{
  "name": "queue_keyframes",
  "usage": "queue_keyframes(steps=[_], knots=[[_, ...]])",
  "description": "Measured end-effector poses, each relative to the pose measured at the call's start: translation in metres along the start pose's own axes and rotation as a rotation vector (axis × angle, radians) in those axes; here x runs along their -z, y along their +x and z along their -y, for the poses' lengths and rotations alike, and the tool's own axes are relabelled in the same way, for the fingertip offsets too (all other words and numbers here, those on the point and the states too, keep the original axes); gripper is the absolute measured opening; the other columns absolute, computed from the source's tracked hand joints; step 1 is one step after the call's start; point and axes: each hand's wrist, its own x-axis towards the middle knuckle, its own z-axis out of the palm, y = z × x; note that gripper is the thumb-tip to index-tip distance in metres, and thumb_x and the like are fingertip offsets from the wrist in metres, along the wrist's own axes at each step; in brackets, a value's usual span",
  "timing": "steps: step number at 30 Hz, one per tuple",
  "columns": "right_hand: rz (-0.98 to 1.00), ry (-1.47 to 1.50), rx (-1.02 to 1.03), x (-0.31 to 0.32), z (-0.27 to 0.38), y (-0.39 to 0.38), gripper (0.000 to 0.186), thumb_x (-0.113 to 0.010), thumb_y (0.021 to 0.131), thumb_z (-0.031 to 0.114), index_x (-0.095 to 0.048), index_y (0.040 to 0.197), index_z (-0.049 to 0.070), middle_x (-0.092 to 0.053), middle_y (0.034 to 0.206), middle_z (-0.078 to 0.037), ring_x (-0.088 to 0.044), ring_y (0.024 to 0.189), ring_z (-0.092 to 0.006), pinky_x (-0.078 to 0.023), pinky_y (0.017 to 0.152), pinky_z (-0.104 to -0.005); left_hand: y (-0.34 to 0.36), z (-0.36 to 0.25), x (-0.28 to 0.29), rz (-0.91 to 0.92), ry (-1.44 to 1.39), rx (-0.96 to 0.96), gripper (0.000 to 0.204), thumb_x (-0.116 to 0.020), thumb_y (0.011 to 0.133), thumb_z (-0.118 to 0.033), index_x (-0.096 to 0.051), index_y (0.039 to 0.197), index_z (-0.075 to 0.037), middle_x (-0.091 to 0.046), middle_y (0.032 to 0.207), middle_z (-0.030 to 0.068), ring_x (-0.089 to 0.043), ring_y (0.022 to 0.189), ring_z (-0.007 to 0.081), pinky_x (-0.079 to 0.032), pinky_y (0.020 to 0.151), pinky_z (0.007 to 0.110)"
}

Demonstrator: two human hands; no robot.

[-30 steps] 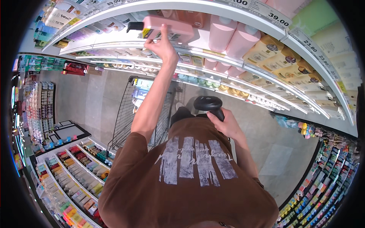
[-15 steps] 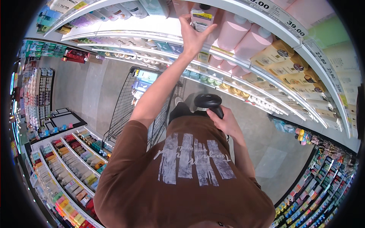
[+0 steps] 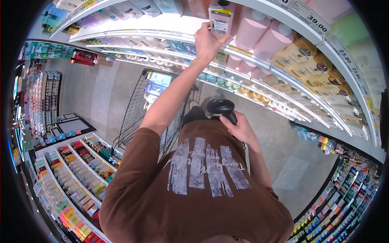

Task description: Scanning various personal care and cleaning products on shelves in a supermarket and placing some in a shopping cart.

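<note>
At the front edge of the top shelf, my left hand (image 3: 210, 44) is around the lower part of a pink bottle (image 3: 221, 20). The bottle has a black cap and a white-and-yellow label; my thumb is on its right side, the fingers on its left. Larger pink pump bottles (image 3: 252, 30) stand just to the right. My right hand (image 3: 240, 128) is closed on the handle of a black handheld scanner (image 3: 221, 107), held in front of my waist. Its rounded head points up and to the left; the underside is hidden.
A black wire shopping cart (image 3: 131, 113) with boxes (image 3: 159, 84) in it stands left of my legs, partly behind my left arm. Yellow packages (image 3: 295, 52) fill the shelf at right. Lower left is a stocked shelf unit (image 3: 77, 174); another rack (image 3: 344, 198) curves along the right.
The pink bottle has come slightly forward toward the shelf edge. My left hand has shifted lower on it, with fingers and thumb closer together. My right hand keeps the scanner in nearly the same place.
</note>
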Motion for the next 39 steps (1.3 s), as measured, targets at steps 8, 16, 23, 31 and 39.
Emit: queue_keyframes(steps=[8,16,23,31,39], knots=[[0.04,-0.096,-0.011,-0.01,-0.003,0.018,0.037,-0.069,0.099,0.027,-0.066,0.119,-0.004,-0.074,0.11,-0.019,-0.069,0.1,-0.0242,-0.052,0.091,-0.0371,0.0,0.009,-0.002,0.054,-0.127,0.043,0.075,-0.094,0.069,-0.037,-0.055,0.123,-0.001,-0.07,0.108,0.0166,-0.062,0.109,0.0341,-0.037,0.108,0.045],[0.005,-0.031,0.114,-0.03,-0.01,0.032,0.023,-0.068,0.102,0.027,-0.065,0.099,0.004,-0.05,0.065,0.006,-0.047,0.054,-0.0044,-0.037,0.05,-0.026,-0.006,0.017,0.011,0.186,-0.142,0.018,0.082,-0.089,0.076,-0.035,-0.049,0.136,0.004,-0.064,0.12,0.0221,-0.056,0.122,0.0379,-0.04,0.108,0.047],[-0.038,-0.043,0.109,-0.052,-0.014,0.041,0.023,-0.067,0.102,0.025,-0.065,0.102,0.003,-0.053,0.069,0.005,-0.05,0.061,-0.0052,-0.041,0.056,-0.0267,-0.11,0.079,0.082,-0.119,-0.231,0.123,0.05,-0.077,0.088,-0.013,-0.053,0.129,0.002,-0.056,0.126,0.0172,-0.054,0.12,0.0289,-0.042,0.107,0.04],[0.113,-0.31,-0.079,-0.069,0.003,0.078,0.039,-0.071,0.097,0.031,-0.068,0.115,-0.003,-0.075,0.098,-0.019,-0.071,0.088,-0.0252,-0.054,0.082,-0.0378,-0.377,0.273,0.163,0.279,0.007,0.914,0.036,-0.073,0.093,-0.024,-0.066,0.118,0.001,-0.074,0.101,0.0128,-0.072,0.092,0.0188,-0.056,0.084,0.033],[0.14,-0.484,-0.056,-0.109,0.04,0.124,0.041,-0.072,0.096,0.032,-0.068,0.109,-0.006,-0.073,0.088,-0.017,-0.068,0.08,-0.0209,-0.053,0.075,-0.0367,-0.479,0.37,0.203,0.19,-0.007,1.561,0.046,-0.077,0.086,-0.032,-0.069,0.118,0.0,-0.075,0.105,0.0176,-0.074,0.095,0.0255,-0.059,0.086,0.038]])
